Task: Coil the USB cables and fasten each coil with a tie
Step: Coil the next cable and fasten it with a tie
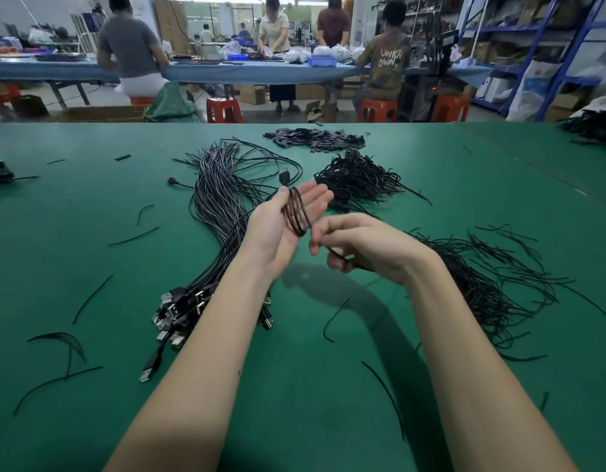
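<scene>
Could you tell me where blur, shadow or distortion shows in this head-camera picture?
Head view: the right hand is motion-blurred; both arms cast a soft shadow on the mat; wide-angle distortion bows the far table; the shelves smear at the edge.

You are working over a counter (90,240) that is showing a smooth, matt green covering. The cable (296,212) you are winding round your left hand (288,219) is looking like glossy black plastic. The bundled cables' plugs (179,311) are glinting like bare metal, while the loose ties (492,287) are looking thin, black and dull.
</scene>
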`<action>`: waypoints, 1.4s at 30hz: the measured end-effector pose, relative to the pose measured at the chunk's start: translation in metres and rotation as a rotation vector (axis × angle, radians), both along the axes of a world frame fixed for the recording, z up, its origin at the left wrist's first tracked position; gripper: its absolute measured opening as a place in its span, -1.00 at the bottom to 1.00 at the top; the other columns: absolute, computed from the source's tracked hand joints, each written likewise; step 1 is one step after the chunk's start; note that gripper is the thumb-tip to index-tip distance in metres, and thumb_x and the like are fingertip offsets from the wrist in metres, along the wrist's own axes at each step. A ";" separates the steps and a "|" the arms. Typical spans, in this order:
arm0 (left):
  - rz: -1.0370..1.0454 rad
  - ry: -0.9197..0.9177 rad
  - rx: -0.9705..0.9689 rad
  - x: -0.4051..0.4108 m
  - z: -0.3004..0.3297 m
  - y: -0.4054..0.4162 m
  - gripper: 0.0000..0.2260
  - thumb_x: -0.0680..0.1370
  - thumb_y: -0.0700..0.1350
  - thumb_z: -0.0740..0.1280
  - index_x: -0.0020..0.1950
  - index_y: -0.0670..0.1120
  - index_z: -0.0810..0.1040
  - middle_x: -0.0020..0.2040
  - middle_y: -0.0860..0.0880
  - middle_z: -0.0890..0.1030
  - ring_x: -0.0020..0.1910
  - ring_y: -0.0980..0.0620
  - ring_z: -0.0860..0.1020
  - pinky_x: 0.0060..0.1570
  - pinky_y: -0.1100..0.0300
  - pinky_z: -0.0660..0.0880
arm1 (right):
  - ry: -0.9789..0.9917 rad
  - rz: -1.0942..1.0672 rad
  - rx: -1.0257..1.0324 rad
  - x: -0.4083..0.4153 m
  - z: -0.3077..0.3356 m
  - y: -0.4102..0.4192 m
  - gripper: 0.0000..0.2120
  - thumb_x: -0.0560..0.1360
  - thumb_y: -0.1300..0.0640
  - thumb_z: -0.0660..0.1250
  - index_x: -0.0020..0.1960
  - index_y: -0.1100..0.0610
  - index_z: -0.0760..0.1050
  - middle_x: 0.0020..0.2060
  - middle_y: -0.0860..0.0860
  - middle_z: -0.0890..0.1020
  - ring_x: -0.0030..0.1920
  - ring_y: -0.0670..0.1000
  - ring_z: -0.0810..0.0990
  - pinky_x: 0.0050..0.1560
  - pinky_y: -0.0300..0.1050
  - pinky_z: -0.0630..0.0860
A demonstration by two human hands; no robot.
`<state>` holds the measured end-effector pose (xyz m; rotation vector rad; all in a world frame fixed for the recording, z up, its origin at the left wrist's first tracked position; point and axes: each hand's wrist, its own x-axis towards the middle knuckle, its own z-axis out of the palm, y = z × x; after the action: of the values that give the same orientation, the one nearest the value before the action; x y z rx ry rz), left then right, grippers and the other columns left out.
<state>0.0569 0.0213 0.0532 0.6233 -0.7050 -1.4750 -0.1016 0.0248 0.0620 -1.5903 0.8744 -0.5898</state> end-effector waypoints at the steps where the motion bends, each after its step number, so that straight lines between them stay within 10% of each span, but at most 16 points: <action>1: -0.038 0.064 -0.003 0.003 0.002 0.002 -0.59 0.75 -0.09 -0.02 0.14 -0.32 0.54 0.07 -0.25 0.69 -0.02 -0.09 0.71 -0.06 0.19 0.65 | 0.035 0.048 0.045 -0.003 -0.006 -0.001 -0.77 0.61 0.36 0.21 -0.10 0.10 0.52 -0.18 0.02 0.63 -0.37 -0.03 0.47 -0.36 -0.23 0.31; 6: -0.165 -0.044 0.027 0.009 0.006 0.012 -0.67 0.72 -0.10 0.10 0.01 -0.18 0.61 -0.13 -0.06 0.72 -0.43 0.17 0.58 -0.47 0.37 0.48 | 0.355 0.118 0.054 -0.017 -0.022 -0.007 -0.64 0.53 0.38 0.26 -0.27 0.03 0.64 -0.27 0.00 0.67 -0.35 -0.03 0.52 -0.33 -0.20 0.35; 11: -0.381 -0.188 -0.013 0.026 0.008 0.015 -0.68 0.67 -0.11 0.16 -0.17 -0.14 0.61 -0.28 -0.02 0.63 -0.65 0.22 0.28 -0.62 0.41 0.22 | 0.585 -0.290 -0.227 -0.021 -0.029 -0.016 -0.62 0.45 0.27 0.24 -0.24 -0.12 0.73 -0.34 0.03 0.70 -0.46 -0.03 0.38 -0.39 -0.27 0.34; 20: -0.248 -0.969 0.057 0.010 -0.013 0.004 -0.60 0.73 -0.08 0.05 0.04 -0.25 0.62 -0.05 -0.14 0.74 -0.46 0.11 0.58 -0.54 0.39 0.32 | 0.019 -0.720 -0.164 -0.008 -0.008 -0.018 -0.65 0.51 0.23 0.19 -0.17 -0.01 0.73 -0.29 -0.12 0.59 -0.52 -0.23 0.39 -0.38 -0.27 0.28; 25: -0.121 -0.885 0.056 0.000 -0.017 0.001 -0.62 0.73 -0.07 0.04 0.09 -0.27 0.56 -0.01 -0.14 0.72 -0.18 -0.08 0.73 -0.49 0.37 0.40 | -0.177 -0.572 -0.194 0.009 0.004 -0.011 -0.61 0.55 0.35 0.09 -0.05 0.09 0.67 -0.22 -0.10 0.66 -0.50 -0.22 0.38 -0.50 -0.37 0.25; 33: 0.003 -0.090 0.079 0.002 -0.003 -0.004 -0.60 0.74 -0.08 0.00 0.09 -0.29 0.55 -0.05 -0.19 0.73 -0.07 -0.06 0.72 -0.17 0.22 0.63 | 0.010 0.075 -0.027 0.017 -0.005 0.003 -0.69 0.61 0.41 0.10 -0.06 0.14 0.56 -0.18 -0.03 0.60 -0.37 -0.05 0.45 -0.41 -0.27 0.31; 37: -0.007 -0.137 0.053 -0.007 -0.001 0.003 -0.62 0.75 -0.07 0.00 0.03 -0.23 0.54 -0.20 -0.08 0.71 -0.22 0.01 0.69 -0.28 0.26 0.58 | 0.080 0.106 0.023 0.010 -0.008 0.000 -0.71 0.62 0.39 0.11 -0.08 0.16 0.55 -0.15 0.02 0.61 -0.34 -0.03 0.47 -0.36 -0.25 0.39; 42: -0.115 -0.001 0.017 0.000 0.003 0.004 -0.67 0.74 -0.06 0.02 -0.16 -0.08 0.39 -0.45 0.10 0.20 -0.53 0.14 0.24 -0.48 0.30 0.22 | -0.063 -0.203 0.068 -0.002 -0.015 -0.007 -0.76 0.60 0.36 0.22 -0.15 0.18 0.58 -0.09 0.14 0.68 -0.15 0.03 0.63 -0.07 -0.15 0.63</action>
<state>0.0571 0.0257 0.0566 0.6045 -0.7400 -1.5886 -0.1038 0.0179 0.0475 -1.4238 1.0049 -0.7412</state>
